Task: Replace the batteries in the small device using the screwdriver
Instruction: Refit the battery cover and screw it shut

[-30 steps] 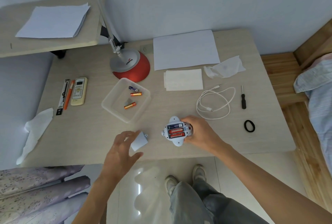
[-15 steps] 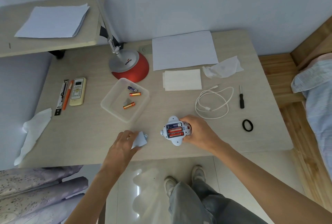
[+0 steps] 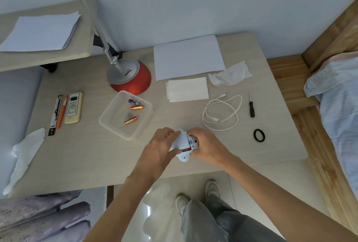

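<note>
Pale wood-grain desk (image 3: 77, 154) stands against a blue-grey wall, and the work area is at the middle of its near edge. The device (image 3: 184, 157), a small white plastic body, rests there with its battery bay facing up; red cells (image 3: 186, 149) show in the part of the bay left uncovered. The right hand (image 3: 208, 144) is clamped round the right end of the device and steadies it on the desk. The left hand (image 3: 157, 149) pinches the white cover (image 3: 179, 142) between thumb and fingers and holds it tilted over the left part of the bay, not yet seated. Three loose batteries (image 3: 136, 107) lie in the clear tray (image 3: 108, 123) just behind the hands. The screwdriver (image 3: 251, 106) lies untouched well to the right, past the coiled cable (image 3: 222, 112). Handling: the device looks light, rigid and smooth, so it is likely to slide or turn under side load; grip it by the solid outer shell, not across the open bay. The cover appears thin, with small locating tabs; hold it by its edges, align it flat, and press evenly before fitting the screw.
</note>
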Demonstrator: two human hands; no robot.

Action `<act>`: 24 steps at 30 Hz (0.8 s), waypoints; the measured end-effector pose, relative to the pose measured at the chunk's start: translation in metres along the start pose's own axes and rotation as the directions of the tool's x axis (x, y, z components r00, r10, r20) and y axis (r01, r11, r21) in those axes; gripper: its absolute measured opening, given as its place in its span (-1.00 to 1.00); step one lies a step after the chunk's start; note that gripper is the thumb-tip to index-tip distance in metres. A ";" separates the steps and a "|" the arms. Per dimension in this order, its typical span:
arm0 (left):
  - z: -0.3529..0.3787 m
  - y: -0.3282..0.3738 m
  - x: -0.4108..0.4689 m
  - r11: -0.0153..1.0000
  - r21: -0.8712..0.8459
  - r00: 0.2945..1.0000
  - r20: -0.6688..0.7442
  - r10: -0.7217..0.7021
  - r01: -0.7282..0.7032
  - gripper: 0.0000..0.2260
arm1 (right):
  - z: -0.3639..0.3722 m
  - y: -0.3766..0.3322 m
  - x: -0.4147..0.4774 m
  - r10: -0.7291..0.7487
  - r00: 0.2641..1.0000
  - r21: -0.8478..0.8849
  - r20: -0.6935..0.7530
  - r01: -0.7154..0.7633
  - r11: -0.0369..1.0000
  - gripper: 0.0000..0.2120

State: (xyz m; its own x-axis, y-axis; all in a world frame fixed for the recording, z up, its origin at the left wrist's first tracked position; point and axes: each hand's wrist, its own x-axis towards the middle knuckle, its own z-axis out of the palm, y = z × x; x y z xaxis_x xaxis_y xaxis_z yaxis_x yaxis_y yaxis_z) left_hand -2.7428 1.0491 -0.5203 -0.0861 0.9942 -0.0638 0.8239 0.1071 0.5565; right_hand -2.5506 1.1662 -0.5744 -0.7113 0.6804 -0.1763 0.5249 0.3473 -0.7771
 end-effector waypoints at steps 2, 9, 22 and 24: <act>0.008 0.005 0.007 1.000 -0.022 1.000 0.015 -0.006 0.006 -0.54 | -0.001 0.000 0.000 0.010 1.000 0.002 -0.007 -0.010 1.000 -0.68; 0.025 -0.005 0.009 1.000 -0.030 0.999 0.040 -0.008 0.009 -0.53 | 0.000 0.001 -0.002 0.011 1.000 0.033 -0.008 -0.011 0.999 -0.64; 0.036 -0.029 0.001 0.846 -0.474 0.966 0.044 -0.255 0.244 -0.41 | -0.002 -0.001 -0.001 0.002 1.000 0.039 -0.006 -0.001 0.999 -0.63; 0.043 -0.030 -0.001 0.739 -0.595 0.944 0.115 -0.310 0.315 -0.37 | -0.003 -0.001 -0.002 0.004 1.000 0.039 0.000 -0.004 0.999 -0.60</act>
State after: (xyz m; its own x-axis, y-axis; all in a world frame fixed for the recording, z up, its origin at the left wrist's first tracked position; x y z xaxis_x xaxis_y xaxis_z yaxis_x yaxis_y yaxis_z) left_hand -2.7429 1.0446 -0.5724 -0.2720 0.9047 -0.3278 0.2484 0.3951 0.8844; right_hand -2.5486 1.1664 -0.5719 -0.7094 0.6815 -0.1797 0.5092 0.3192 -0.7993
